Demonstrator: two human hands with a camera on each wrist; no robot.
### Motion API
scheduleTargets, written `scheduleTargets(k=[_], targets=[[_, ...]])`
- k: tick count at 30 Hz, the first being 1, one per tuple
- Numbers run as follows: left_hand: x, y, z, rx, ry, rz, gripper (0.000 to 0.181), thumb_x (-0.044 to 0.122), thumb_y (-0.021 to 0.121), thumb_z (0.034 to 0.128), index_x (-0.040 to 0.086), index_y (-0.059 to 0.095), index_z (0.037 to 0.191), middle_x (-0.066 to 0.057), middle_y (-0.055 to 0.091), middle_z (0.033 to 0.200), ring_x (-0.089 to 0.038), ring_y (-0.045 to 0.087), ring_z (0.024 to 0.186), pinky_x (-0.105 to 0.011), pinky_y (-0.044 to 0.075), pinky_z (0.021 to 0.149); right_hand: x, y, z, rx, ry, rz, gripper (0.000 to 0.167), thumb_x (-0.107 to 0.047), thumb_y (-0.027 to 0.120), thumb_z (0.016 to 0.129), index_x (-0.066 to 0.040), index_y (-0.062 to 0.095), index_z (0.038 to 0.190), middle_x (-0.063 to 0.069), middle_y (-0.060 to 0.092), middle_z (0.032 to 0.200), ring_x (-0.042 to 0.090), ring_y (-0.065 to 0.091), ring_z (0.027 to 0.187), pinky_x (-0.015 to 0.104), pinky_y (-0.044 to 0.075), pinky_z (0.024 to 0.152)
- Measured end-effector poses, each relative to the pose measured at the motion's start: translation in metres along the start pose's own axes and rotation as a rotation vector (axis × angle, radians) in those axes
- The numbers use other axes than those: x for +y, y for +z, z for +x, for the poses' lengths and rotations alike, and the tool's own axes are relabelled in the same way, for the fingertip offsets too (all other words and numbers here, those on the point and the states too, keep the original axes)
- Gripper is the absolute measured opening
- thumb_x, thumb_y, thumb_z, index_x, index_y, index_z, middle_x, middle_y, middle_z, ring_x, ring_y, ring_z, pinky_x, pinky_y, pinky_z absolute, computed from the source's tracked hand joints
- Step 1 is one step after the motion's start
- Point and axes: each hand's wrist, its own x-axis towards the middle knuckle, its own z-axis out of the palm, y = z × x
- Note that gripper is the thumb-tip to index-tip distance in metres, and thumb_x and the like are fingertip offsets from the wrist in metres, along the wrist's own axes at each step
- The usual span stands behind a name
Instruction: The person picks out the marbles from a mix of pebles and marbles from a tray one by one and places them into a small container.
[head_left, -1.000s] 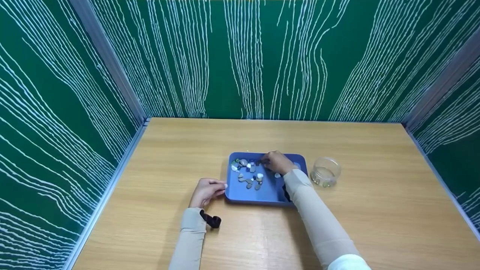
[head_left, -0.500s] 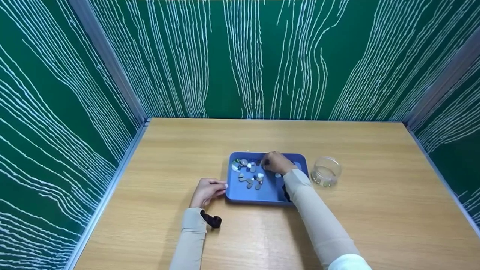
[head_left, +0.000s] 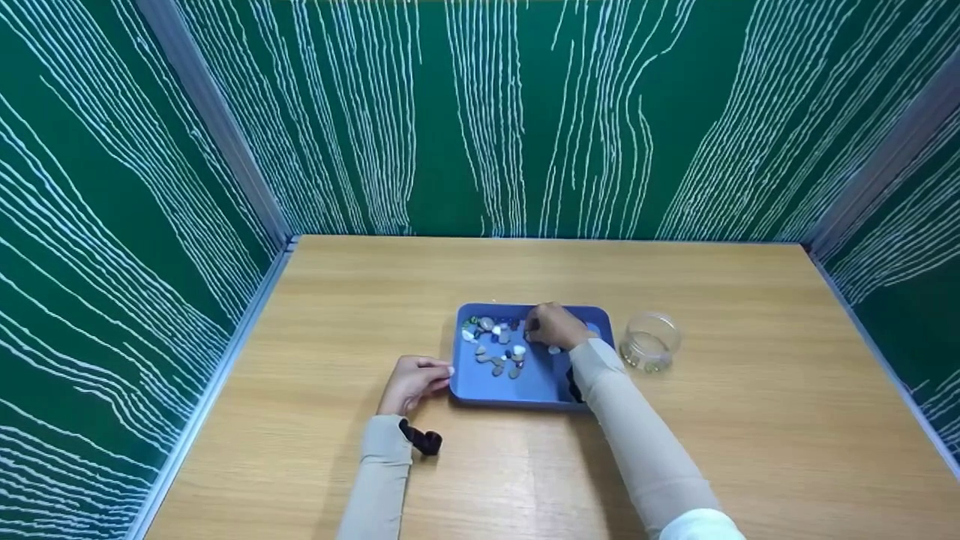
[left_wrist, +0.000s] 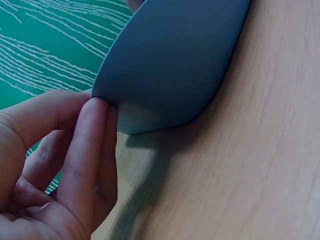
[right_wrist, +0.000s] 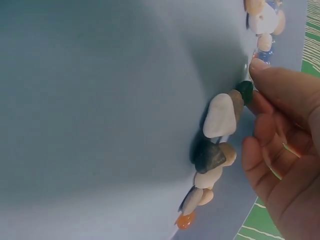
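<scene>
In the head view a blue tray (head_left: 536, 386) holds several pebbles (head_left: 498, 361) and small stones. My left hand (head_left: 412, 384) is at its left edge; the left wrist view has this hand (left_wrist: 60, 165) pinching the rim of the tray (left_wrist: 165, 55) between thumb and fingers. Over the tray's right half is my right hand (head_left: 556, 326), fingers bent down. The right wrist view shows the thumb and index finger of that hand (right_wrist: 290, 130) around a dark green stone (right_wrist: 245, 92). A white stone (right_wrist: 220, 116) and a dark stone (right_wrist: 209, 156) lie beside it in a line.
A clear round container (head_left: 651, 343) with a few small pieces in it stands right of the tray on the wooden table (head_left: 360, 300). Green panels (head_left: 435, 150) with white wavy lines rise behind and at both sides.
Compared with a second ago, my right hand's fingertips have shifted slightly toward the tray's near side. The left hand and the tray have stayed put.
</scene>
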Motion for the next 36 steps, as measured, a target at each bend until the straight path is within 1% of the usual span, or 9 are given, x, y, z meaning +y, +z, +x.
scheduleTargets(k=[4,7,11,14,18,22,27,31,36], targets=[[-0.001,0.000,-0.001,0.003,0.002,0.003,0.025,-0.009,0.069,0.0793,-0.016,0.066,0.102,-0.014,0.071,0.092,-0.011,0.067,0.073,-0.023,0.062,0.071,0.000,-0.002,-0.002,-0.020,0.021,0.036,0.010,-0.007,0.071,0.085,-0.004,0.074,0.095,0.008,0.071,0.089,0.014,0.057,0.069,0.023,0.050,0.059],[-0.002,0.000,0.000,0.007,0.007,0.007,0.025,-0.009,0.069,0.0793,-0.017,0.066,0.103,-0.015,0.071,0.093,-0.010,0.067,0.072,-0.022,0.062,0.070,0.002,-0.004,-0.003,-0.046,0.048,0.066,0.012,-0.009,0.070,0.086,-0.005,0.073,0.098,0.007,0.069,0.089,0.014,0.058,0.069,0.022,0.051,0.057],[-0.004,0.000,0.002,0.006,0.007,0.003,0.025,-0.010,0.069,0.0789,-0.018,0.065,0.103,-0.011,0.070,0.087,-0.010,0.067,0.071,-0.022,0.062,0.070,0.004,-0.009,-0.005,-0.077,0.100,0.111,0.015,-0.011,0.069,0.088,-0.007,0.073,0.102,0.008,0.068,0.094,0.016,0.061,0.070,0.022,0.054,0.055],[-0.004,0.000,0.002,0.001,0.005,-0.001,0.026,-0.011,0.068,0.0791,-0.018,0.064,0.103,-0.007,0.069,0.083,-0.010,0.066,0.071,-0.022,0.062,0.070,0.005,-0.011,-0.007,-0.081,0.123,0.140,0.016,-0.012,0.068,0.089,-0.007,0.073,0.103,0.008,0.068,0.095,0.017,0.063,0.070,0.022,0.054,0.053],[-0.004,-0.001,0.002,-0.011,0.012,-0.004,0.023,-0.010,0.067,0.0799,-0.018,0.064,0.102,-0.010,0.070,0.088,-0.009,0.066,0.071,-0.021,0.061,0.069,0.008,-0.015,-0.011,-0.053,0.095,0.123,0.015,-0.010,0.067,0.089,-0.004,0.073,0.101,0.010,0.068,0.092,0.017,0.062,0.068,0.021,0.051,0.054],[-0.004,0.000,0.001,-0.006,0.009,-0.008,0.021,-0.011,0.066,0.0798,-0.017,0.066,0.100,-0.013,0.070,0.092,-0.009,0.066,0.071,-0.020,0.061,0.069,0.010,-0.020,-0.014,-0.031,0.082,0.104,0.014,-0.009,0.066,0.089,-0.003,0.073,0.100,0.010,0.069,0.091,0.017,0.063,0.068,0.022,0.052,0.056],[-0.002,0.000,0.000,0.008,0.005,-0.007,0.019,-0.011,0.066,0.0797,-0.016,0.067,0.098,-0.011,0.070,0.087,-0.010,0.066,0.070,-0.021,0.061,0.069,0.012,-0.027,-0.018,-0.035,0.103,0.117,0.016,-0.011,0.066,0.090,-0.004,0.073,0.103,0.009,0.069,0.091,0.019,0.063,0.070,0.023,0.052,0.058],[-0.002,0.000,0.001,0.006,0.011,-0.003,0.019,-0.011,0.067,0.0798,-0.017,0.066,0.098,-0.010,0.069,0.085,-0.010,0.066,0.070,-0.021,0.062,0.069,0.014,-0.032,-0.022,-0.021,0.075,0.111,0.015,-0.011,0.066,0.089,-0.003,0.074,0.100,0.010,0.070,0.091,0.017,0.062,0.068,0.024,0.051,0.060],[-0.002,0.000,0.001,0.009,0.002,0.001,0.021,-0.010,0.067,0.0796,-0.017,0.066,0.099,-0.009,0.069,0.084,-0.010,0.067,0.070,-0.021,0.061,0.069,0.018,-0.038,-0.027,0.001,0.042,0.086,0.012,-0.007,0.067,0.087,-0.002,0.074,0.096,0.011,0.070,0.091,0.017,0.061,0.071,0.027,0.055,0.065]])
